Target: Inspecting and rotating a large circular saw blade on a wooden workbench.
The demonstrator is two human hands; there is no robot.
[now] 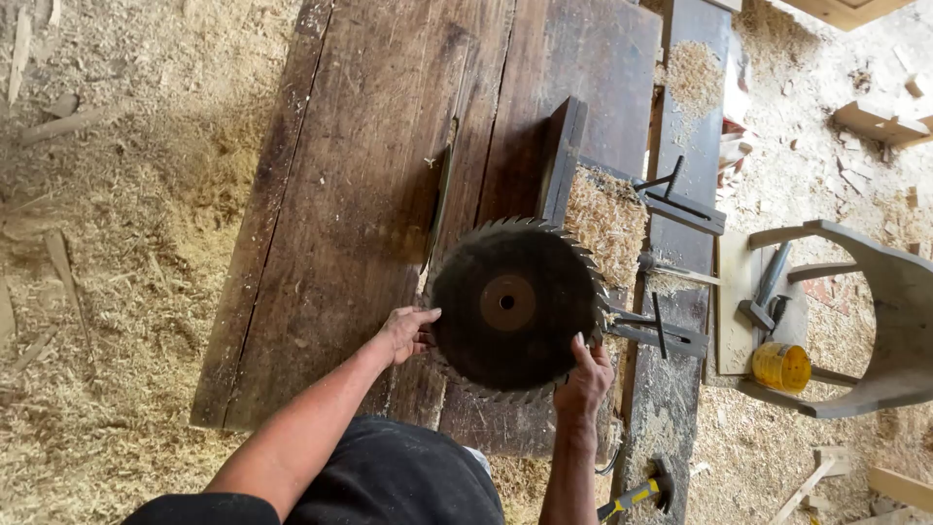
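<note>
A large dark circular saw blade (pixel 513 303) with many teeth and a round centre hole lies over the near end of a worn wooden saw table (pixel 360 194). My left hand (pixel 408 332) grips its left rim. My right hand (pixel 586 379) holds the lower right rim, fingers curled over the teeth. A narrow slot (pixel 442 190) runs along the table just beyond the blade.
A wooden fence (pixel 562 156) with a metal clamp (pixel 680 199) stands right of the blade, sawdust piled beside it. A yellow-handled hammer (pixel 637 494) lies near the bottom. A grey chair (pixel 875 321), a yellow tin (pixel 780 367) and wood offcuts sit right. Shavings cover the floor.
</note>
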